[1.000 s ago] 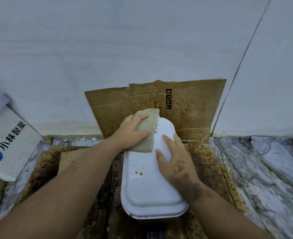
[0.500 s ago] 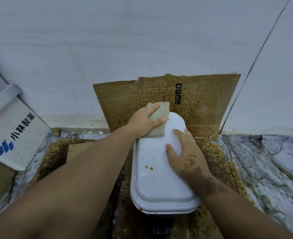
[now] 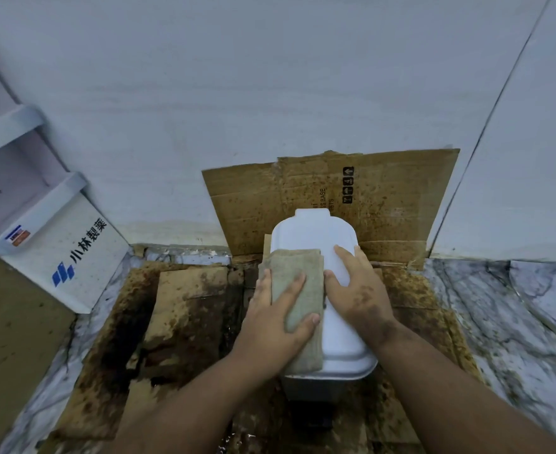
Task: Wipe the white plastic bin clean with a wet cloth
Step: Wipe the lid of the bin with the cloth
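The white plastic bin (image 3: 314, 232) stands on stained cardboard on the floor, its rounded lid facing up. A folded grey-green cloth (image 3: 297, 280) lies flat over the lid's left half. My left hand (image 3: 278, 317) presses on the cloth with fingers spread, thumb at its right edge. My right hand (image 3: 356, 286) rests flat on the lid's right half, fingers apart, holding nothing. The lid's middle and near left side are hidden under cloth and hands.
Greasy brown cardboard (image 3: 185, 309) covers the floor around the bin, and a spotted cardboard sheet (image 3: 387, 198) leans on the white wall behind it. A white box with blue print (image 3: 63, 253) leans at the left. Marbled floor (image 3: 512, 309) shows at the right.
My left hand has dragged the cloth from the lid's far end toward me, over the left half. The brown spots seen earlier are now covered. My right hand stays on the lid.
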Demonstrator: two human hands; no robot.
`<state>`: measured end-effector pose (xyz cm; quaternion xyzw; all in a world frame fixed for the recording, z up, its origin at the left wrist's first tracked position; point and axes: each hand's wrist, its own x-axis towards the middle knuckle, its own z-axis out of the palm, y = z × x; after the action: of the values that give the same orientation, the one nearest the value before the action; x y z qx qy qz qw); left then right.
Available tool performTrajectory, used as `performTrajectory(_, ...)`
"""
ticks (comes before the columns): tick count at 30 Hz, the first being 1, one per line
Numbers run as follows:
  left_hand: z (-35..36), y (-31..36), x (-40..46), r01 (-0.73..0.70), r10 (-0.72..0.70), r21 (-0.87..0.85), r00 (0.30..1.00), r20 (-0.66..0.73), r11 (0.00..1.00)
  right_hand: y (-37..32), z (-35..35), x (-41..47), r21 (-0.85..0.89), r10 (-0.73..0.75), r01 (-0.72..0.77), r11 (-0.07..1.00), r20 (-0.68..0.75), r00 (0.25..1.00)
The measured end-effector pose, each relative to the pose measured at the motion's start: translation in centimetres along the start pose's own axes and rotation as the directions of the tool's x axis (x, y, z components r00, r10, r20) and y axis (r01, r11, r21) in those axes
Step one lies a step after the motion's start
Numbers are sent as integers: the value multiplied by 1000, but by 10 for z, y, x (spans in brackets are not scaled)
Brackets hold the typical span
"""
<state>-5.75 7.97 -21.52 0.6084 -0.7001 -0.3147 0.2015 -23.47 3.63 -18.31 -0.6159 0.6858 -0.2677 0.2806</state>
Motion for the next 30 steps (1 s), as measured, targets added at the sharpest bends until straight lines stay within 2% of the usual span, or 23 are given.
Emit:
performTrajectory(4,-8,6,25,28,-28,-15,1000,0,1000,3,2,2,-2,5,-5,1000,-11,1000)
performTrajectory(9,-20,16,97,77,-75,48,997,-30,996,7,5,6,-25,-1,0,1000,-27,1000)
performTrajectory(12,-26,21,145,85,-78,152,996,-51,985,7,5,8,-27,-9,8,1000,-39,999)
performTrajectory(16,-32,25,192,33,-34,322,999,-1,946,6,4,10,-33,-3,2,999,-35,999)
performTrajectory(21,-35,21,207,16,-17,233,1000,4,972,4,3,11,-17,3,-4,1000,-25,1000)
performTrajectory(26,-33,16,189,-45,52,236,998,-23,971,3,2,10,0,-5,5,1000,-33,999)
performTrajectory(30,-31,5,151,-50,51,56,999,-15,997,1,0,8,47,-8,10,999,-38,999)
